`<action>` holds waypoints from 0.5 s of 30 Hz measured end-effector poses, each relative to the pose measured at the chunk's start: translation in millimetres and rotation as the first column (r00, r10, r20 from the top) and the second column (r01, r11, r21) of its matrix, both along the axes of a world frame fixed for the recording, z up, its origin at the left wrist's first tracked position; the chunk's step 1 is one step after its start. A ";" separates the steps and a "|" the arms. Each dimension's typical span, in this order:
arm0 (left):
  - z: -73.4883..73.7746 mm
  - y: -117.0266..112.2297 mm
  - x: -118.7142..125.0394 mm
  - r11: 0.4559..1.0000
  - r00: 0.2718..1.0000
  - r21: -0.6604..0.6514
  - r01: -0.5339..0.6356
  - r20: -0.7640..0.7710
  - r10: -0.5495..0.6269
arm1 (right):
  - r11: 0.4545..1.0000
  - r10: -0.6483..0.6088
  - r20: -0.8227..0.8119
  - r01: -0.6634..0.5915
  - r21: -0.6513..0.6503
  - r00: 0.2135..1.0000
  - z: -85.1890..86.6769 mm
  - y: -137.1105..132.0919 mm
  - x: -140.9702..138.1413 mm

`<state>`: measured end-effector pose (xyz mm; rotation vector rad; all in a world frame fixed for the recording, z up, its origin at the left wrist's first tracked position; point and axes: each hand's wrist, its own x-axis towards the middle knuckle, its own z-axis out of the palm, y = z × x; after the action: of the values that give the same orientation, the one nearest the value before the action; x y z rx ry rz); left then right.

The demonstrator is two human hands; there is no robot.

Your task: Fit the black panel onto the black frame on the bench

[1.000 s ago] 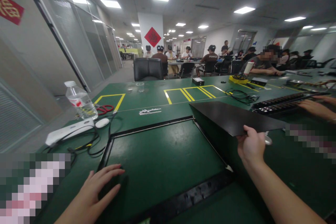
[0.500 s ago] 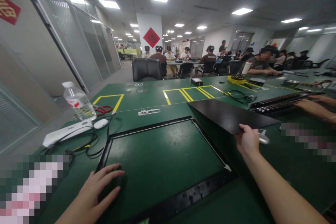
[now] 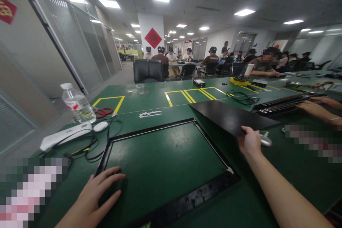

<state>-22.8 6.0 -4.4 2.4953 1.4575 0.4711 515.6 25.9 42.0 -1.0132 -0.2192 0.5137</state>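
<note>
Right hand (image 3: 250, 143) pinches the near edge of a thin, flat black panel (image 3: 227, 114), faintly glossy, held tilted just right of a hollow rectangular black frame (image 3: 196, 198). Left hand (image 3: 96, 193), fingers spread and loosely curved, lies at the frame's left side; smooth green tabletop (image 3: 165, 156) shows through the opening.
</note>
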 end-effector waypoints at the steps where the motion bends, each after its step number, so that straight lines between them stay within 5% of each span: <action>1: -1.0 0.2 -0.1 1.000 1.000 0.005 -0.001 0.004 0.001 | 1.000 -0.001 0.004 0.001 -0.001 1.000 -0.7 0.0 0.7; 15: 4.1 -3.0 11.3 0.996 0.998 0.075 -0.047 0.045 0.044 | 1.000 0.016 0.022 -0.015 -0.008 1.000 -7.3 0.2 4.7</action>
<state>-11.5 3.0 -0.3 2.4973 1.5103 0.5957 520.3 26.1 34.7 -1.0259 -0.2452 0.5178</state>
